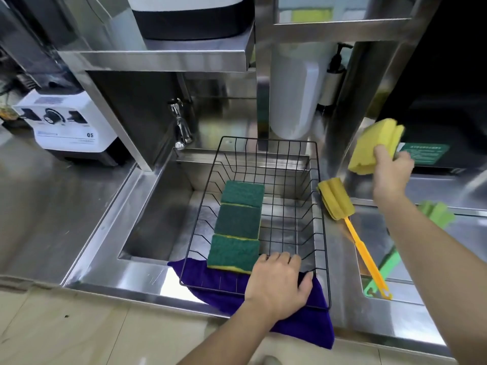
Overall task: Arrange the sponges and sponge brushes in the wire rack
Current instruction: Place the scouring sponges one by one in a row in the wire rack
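My left hand rests on the near edge of the black wire rack. My fingers curl over the front wire and my thumb lies on the purple cloth under it. So this hand is closed on the rack's rim.

The wire rack sits over the steel sink, with its near end on the purple cloth. Three green scrub sponges lie flat inside it, in a row along the left side, touching each other. The far sponge is at the back, the middle sponge is next, and the near sponge is closest to me. Each one shows its green rough side up, with a thin yellow edge below. The right side of the rack is bare wire.

My right hand is up in the air to the right of the rack. It holds a yellow sponge tight, fingers wrapped around its lower end.

A yellow sponge brush with an orange handle lies on the steel tabletop just beside the rack's right edge. Its foam head points away from me. A green sponge brush lies farther right, partly hidden behind my right arm.

A faucet hangs over the back left of the sink. A white blender base stands far left.
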Demonstrator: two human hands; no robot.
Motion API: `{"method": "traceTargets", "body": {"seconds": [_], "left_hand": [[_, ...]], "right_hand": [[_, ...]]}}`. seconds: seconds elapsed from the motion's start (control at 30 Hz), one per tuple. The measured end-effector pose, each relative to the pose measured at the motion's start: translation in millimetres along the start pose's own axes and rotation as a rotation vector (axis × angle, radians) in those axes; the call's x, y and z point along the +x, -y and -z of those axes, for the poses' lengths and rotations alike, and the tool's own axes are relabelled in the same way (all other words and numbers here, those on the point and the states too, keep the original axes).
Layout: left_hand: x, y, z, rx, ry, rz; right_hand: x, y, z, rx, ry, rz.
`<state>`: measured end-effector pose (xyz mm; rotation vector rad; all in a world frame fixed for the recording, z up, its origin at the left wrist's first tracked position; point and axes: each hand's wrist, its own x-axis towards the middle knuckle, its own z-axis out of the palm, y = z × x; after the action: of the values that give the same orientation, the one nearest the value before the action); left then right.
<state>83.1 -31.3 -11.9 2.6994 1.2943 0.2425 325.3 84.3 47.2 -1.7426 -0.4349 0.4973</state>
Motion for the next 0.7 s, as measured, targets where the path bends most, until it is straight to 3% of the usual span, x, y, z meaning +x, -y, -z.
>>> {"method": "traceTargets", "body": {"seconds": [0.13,0.2,0.4,0.7], "left_hand": [[0,0,-1,-0.023,-0.034,0.004],[0,1,-1,-0.028,-0.046,0.009],[-4,11,3,-0.028,-0.125,0.039],[-20,76,17,0.024,-0.172,0.249]], "right_hand": [[-14,20,-8,0.313,0.144,0.000],[-22,31,-18,0.346,0.259,0.035],[-49,33,-55,-0.068,0.344,0.262],[-77,9,-93,-0.376,0.482,0.215]]}}
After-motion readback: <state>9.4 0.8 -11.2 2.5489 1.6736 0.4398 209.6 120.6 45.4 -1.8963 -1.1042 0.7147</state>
